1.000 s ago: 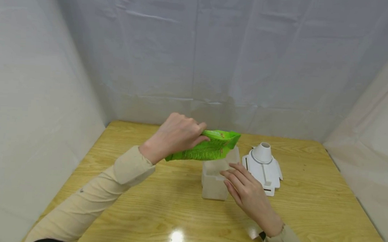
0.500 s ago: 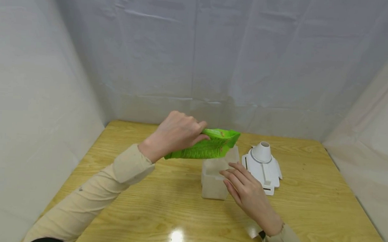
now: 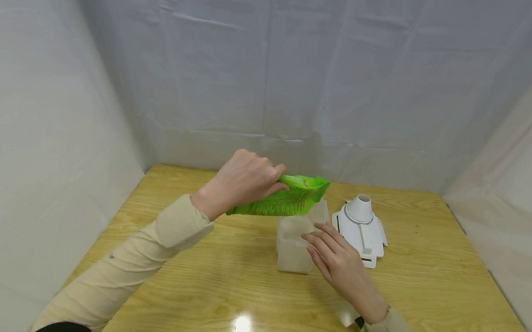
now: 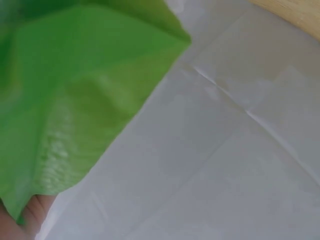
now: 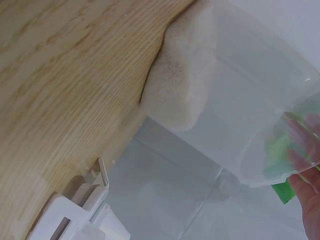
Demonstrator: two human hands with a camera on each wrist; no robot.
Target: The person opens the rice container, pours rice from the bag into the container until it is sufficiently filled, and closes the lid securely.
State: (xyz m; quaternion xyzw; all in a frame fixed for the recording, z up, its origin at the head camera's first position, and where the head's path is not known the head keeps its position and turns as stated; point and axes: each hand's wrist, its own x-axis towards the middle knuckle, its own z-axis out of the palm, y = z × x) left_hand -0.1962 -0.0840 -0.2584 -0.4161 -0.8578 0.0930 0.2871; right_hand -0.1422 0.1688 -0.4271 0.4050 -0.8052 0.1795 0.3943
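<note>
My left hand (image 3: 247,177) grips a green plastic bag (image 3: 286,201) by its upper edge. The bag lies tilted over a translucent plastic container (image 3: 294,259), with its far end toward the right. In the left wrist view, the green bag (image 4: 95,100) fills the upper left. My right hand (image 3: 337,258) holds the container's near right rim with its fingers. In the right wrist view, pale material shows through the bottom of the container (image 5: 235,100), and some fingers (image 5: 302,142) appear through its clear wall. The bag's opening is hard to make out.
Right of the container, a white plastic piece (image 3: 360,229) with a cone on top lies on the wooden table (image 3: 431,272). Pale sheeting (image 3: 269,87) hangs behind the table and at both sides.
My left hand has risen slightly with the green bag, whose underside has lifted a little. My right hand and the container stay in place.
</note>
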